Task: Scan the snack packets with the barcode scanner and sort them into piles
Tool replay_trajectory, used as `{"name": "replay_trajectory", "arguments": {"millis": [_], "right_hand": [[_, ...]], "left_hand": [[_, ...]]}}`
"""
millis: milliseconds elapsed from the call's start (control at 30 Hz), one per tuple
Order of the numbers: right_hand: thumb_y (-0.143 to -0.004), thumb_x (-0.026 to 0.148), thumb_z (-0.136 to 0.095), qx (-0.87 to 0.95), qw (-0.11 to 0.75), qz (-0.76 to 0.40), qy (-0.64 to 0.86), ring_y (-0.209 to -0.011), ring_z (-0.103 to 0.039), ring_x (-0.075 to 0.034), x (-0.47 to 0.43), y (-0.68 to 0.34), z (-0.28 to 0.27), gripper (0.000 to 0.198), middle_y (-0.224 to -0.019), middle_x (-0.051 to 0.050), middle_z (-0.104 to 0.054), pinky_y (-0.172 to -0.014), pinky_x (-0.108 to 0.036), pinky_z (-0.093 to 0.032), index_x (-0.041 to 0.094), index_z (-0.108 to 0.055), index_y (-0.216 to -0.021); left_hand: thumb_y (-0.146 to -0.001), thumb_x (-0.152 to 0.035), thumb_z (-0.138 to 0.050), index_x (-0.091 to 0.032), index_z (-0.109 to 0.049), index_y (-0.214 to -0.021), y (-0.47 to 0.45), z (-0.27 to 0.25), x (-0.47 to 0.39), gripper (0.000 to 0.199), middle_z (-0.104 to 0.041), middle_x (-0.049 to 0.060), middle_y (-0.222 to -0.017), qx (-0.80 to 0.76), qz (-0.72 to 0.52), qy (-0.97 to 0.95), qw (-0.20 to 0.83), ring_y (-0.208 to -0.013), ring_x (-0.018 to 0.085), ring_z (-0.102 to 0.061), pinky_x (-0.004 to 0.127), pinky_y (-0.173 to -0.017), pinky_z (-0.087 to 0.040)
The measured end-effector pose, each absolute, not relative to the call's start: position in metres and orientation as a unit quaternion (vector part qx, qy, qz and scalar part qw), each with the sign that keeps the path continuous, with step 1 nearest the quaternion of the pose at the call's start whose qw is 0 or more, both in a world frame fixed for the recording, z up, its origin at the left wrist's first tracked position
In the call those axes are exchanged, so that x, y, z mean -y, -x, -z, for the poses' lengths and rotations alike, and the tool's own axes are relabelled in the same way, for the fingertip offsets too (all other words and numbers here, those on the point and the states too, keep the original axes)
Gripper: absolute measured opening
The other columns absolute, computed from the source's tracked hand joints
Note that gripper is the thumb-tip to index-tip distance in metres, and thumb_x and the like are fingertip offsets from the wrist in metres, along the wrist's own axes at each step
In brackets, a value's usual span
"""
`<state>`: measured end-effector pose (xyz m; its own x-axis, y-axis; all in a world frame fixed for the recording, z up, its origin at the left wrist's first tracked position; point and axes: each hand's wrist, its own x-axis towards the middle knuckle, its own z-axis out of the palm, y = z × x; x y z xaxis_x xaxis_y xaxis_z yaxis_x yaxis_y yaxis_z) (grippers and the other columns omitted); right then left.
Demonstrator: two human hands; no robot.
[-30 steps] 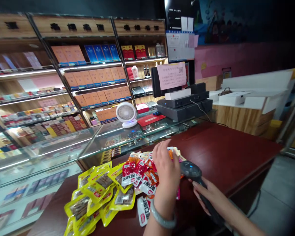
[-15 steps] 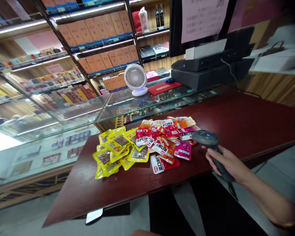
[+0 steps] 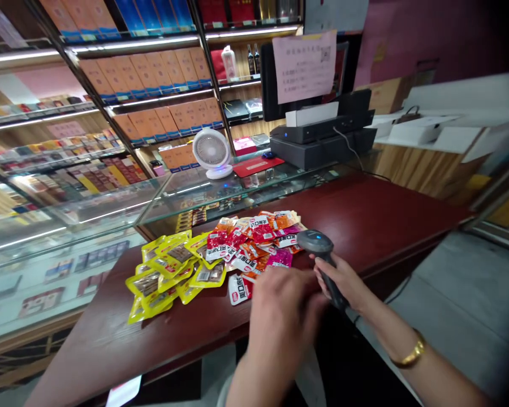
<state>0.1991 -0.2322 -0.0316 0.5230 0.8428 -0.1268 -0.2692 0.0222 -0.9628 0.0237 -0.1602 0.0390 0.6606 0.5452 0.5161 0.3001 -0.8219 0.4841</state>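
Observation:
My right hand is wrapped round the handle of a dark grey barcode scanner, its head facing the snack packets. Smeared by motion, my left hand hovers over the table's near edge, and its fingers cannot be read clearly. Just beyond it lies a heap of red, orange, white and magenta snack packets. A white and red packet at the heap's near side is partly covered by my left hand. To the left spreads a pile of yellow snack packets with brown contents showing.
The packets rest on a dark red table. Behind it stand a glass display counter, a white fan, a red mat and a monitor bearing a pink paper. Shelves of boxes line the wall.
My left hand has come up from the bottom edge to in front of the colourful packets. My right hand still holds the scanner. The view has shifted, so the scene sits farther left.

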Motion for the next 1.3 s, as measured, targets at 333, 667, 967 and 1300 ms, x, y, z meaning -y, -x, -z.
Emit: {"name": "replay_trajectory", "arguments": {"millis": [333, 667, 967, 1300], "right_hand": [[-0.082, 0.057, -0.063, 0.257, 0.652, -0.42, 0.576, -0.039, -0.045, -0.008, 0.269, -0.203, 0.036, 0.044, -0.057, 0.009, -0.05, -0.036, -0.019, -0.038, 0.021, -0.05, -0.103], [-0.083, 0.057, -0.064, 0.255, 0.645, -0.454, 0.559, -0.039, -0.043, -0.006, 0.275, -0.204, 0.049, 0.041, -0.058, 0.01, -0.048, -0.036, -0.018, -0.038, 0.022, -0.047, -0.096], [-0.079, 0.06, -0.067, 0.211, 0.675, -0.497, 0.503, -0.039, -0.043, -0.005, 0.285, -0.207, 0.039, 0.045, -0.062, 0.009, -0.051, -0.033, -0.016, -0.036, 0.023, -0.047, -0.093], [-0.084, 0.059, -0.062, 0.188, 0.725, -0.465, 0.472, -0.038, -0.042, -0.005, 0.298, -0.236, 0.031, 0.044, -0.062, 0.008, -0.051, -0.032, -0.016, -0.036, 0.021, -0.051, -0.105]], "left_hand": [[-0.074, -0.066, -0.063, -0.014, -0.063, -0.102, -0.069, 0.013, 0.111, 0.059, -0.061, 0.018, -0.11, -0.449, -0.156, -0.878, -0.064, -0.111, 0.036, -0.052, 0.047, -0.093, -0.04], [-0.083, -0.045, -0.063, -0.016, -0.051, -0.109, -0.05, -0.012, 0.122, 0.041, -0.069, 0.012, -0.084, -0.495, -0.038, -0.867, 0.049, -0.086, 0.029, -0.067, 0.033, -0.073, -0.042], [-0.09, -0.028, -0.053, -0.023, -0.05, -0.111, -0.06, -0.014, 0.117, 0.021, -0.07, 0.005, -0.087, -0.464, -0.125, -0.85, 0.217, -0.08, 0.02, -0.068, 0.026, -0.067, -0.042], [-0.091, -0.025, -0.051, -0.02, -0.051, -0.11, -0.127, 0.007, 0.125, 0.02, -0.07, 0.006, -0.088, -0.397, -0.137, -0.875, 0.241, -0.076, 0.018, -0.067, 0.025, -0.067, -0.044]]}}
